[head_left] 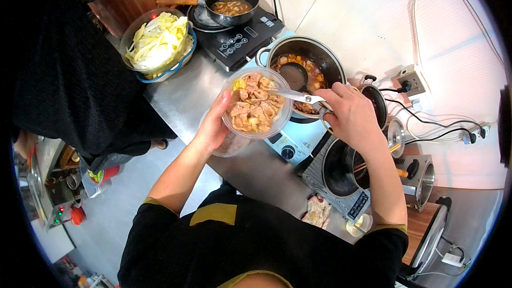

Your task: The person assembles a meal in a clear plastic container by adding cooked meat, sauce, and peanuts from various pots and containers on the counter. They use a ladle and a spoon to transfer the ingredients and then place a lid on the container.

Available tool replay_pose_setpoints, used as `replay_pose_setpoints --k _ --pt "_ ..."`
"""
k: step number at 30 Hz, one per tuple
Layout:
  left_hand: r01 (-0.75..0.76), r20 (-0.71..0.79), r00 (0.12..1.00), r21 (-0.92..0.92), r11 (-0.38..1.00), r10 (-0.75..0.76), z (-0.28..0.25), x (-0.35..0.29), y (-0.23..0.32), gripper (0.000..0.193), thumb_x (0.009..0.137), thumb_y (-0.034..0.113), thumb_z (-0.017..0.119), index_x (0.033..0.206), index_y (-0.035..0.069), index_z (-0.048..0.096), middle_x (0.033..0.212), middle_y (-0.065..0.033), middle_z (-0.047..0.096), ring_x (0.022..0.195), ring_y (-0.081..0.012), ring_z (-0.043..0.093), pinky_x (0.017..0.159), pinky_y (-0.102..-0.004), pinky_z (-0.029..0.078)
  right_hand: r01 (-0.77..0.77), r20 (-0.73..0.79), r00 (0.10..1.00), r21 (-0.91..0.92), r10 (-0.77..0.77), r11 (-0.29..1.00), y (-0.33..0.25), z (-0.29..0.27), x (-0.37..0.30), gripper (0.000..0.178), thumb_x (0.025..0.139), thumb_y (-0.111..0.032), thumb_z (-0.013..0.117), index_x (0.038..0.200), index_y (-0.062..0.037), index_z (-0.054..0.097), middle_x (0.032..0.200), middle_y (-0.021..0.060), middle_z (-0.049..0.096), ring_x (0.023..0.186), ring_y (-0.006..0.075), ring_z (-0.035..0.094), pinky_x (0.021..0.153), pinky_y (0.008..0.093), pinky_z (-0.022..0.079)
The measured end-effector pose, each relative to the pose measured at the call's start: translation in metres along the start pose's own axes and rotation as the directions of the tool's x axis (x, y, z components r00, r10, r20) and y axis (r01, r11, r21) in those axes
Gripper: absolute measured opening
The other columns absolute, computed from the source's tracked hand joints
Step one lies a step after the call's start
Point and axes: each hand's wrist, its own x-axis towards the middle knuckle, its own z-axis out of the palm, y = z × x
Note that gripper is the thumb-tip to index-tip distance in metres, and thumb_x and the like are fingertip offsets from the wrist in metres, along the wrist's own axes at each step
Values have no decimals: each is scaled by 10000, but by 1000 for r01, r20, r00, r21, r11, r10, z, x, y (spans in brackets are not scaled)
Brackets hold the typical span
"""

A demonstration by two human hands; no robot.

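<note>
My left hand [213, 122] is closed on the rim of a clear round plastic bowl [286, 114], tilted toward me and filled with cooked meat slices [250, 109] and some yellow-green vegetable pieces. Kitchen scissors [296, 95] are gripped in my right hand [352, 114], their blades reaching over the bowl's right side into the meat. Whether the blades are parted is hard to see. Just beyond the bowl stands a deep pot [333, 64] of brown stew with a ladle [293, 76] in it. Below the bowl, another clear plastic container [230, 145] is partly hidden.
A saucepan [234, 18] of soup sits on a black induction cooker [240, 42] at the back. Cut cabbage [157, 42] fills a bowl at left. A dark pan [341, 168] rests on a grey cooker at right. Cables [437, 122] hang along the wall. A person in black [80, 74] stands at left.
</note>
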Motion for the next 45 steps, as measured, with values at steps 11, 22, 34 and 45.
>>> replay_pose_setpoints --k 11,22,34,45 --pt "10 -70 997 -52 999 -13 0 1 0 721 895 587 455 1380 61 365 1381 -108 445 1263 -249 439 1055 -418 339 -126 -41 992 -72 123 989 25 -13 -8 391 663 -76 695 1041 -75 594 893 113 562 874 298 578 762 385 482" --pt "32 -53 998 -101 994 -38 13 -12 6 764 870 632 451 1385 74 366 1386 -94 444 1268 -251 435 1051 -423 342 -6 36 999 -12 7 1000 -24 -18 -1 272 654 -89 704 900 -70 589 852 109 553 877 288 581 723 397 489" --pt "-58 -44 998 -106 993 53 11 -26 1 747 878 601 475 1387 68 356 1393 -110 429 1275 -248 424 1067 -413 323 33 123 992 -33 -29 999 -46 -34 -17 303 665 -101 707 947 -73 599 866 96 553 878 273 580 751 377 490" --pt "-8 -13 1000 -92 996 7 0 -29 -10 761 865 631 469 1386 87 357 1376 -79 448 1252 -227 449 1023 -415 374 226 131 965 22 -227 974 -68 -19 -21 268 678 -90 693 898 -76 541 842 82 520 881 258 563 755 361 462"
